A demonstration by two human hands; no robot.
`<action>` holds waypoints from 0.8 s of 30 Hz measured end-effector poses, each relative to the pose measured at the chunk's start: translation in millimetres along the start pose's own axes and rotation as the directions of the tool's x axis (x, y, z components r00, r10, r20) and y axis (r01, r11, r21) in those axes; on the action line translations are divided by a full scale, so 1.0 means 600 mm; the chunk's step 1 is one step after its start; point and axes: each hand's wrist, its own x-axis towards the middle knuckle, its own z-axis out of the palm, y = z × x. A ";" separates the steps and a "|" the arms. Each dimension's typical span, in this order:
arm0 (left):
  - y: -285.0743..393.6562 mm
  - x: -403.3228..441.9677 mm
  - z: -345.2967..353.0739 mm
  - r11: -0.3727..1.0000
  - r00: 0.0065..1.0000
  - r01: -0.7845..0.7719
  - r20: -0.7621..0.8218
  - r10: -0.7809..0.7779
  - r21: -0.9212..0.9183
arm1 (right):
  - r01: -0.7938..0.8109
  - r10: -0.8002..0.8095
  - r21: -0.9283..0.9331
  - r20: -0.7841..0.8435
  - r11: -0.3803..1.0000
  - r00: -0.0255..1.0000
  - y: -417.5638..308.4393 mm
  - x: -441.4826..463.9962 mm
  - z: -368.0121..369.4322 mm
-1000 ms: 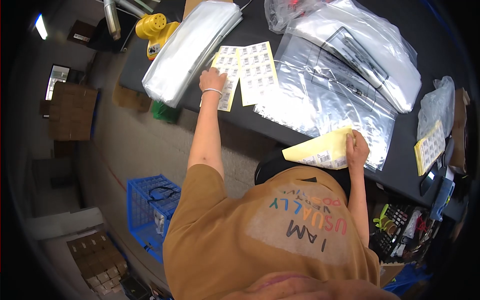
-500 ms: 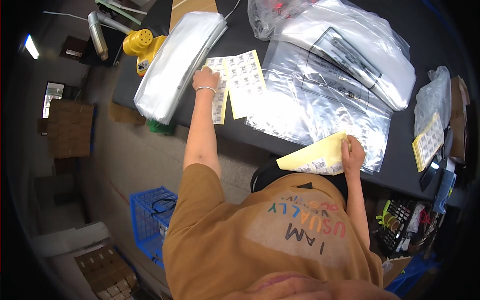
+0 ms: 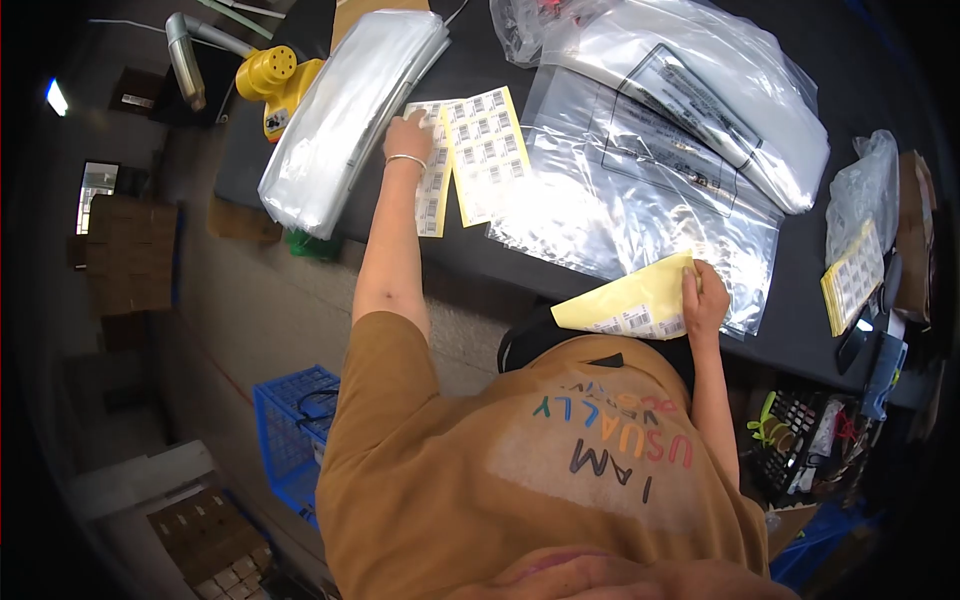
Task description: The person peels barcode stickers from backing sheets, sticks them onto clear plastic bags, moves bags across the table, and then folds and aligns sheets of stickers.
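Barcode sheets [image 3: 488, 150] lie flat on the table [image 3: 475, 258], likely for easy reach, one under the left hand [image 3: 409, 138] (finger spread unclear), while the right hand [image 3: 708, 298] pinches a yellow-backed sheet [image 3: 630, 292] by its edge, seemingly against slipping.

We've one wide head view: from the near side of the tabletop [image 3: 800, 310], facing forward and down over it, shirt [image 3: 430, 470] close up.

We hold a yellow-backed white paper sheet of barcode labels [image 3: 628, 295] by its right end, bent, yellow side largely showing, printed labels visible along its lower edge. We touch a yellow-edged white paper barcode-label sheet [image 3: 431, 197], partly hidden, on the black table [image 3: 465, 65].
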 end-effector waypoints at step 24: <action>-0.133 -0.200 0.018 0.779 0.914 0.333 -0.022 -0.405 -0.531 | -0.018 0.018 -0.021 0.025 1.000 1.000 0.001 0.003 -0.002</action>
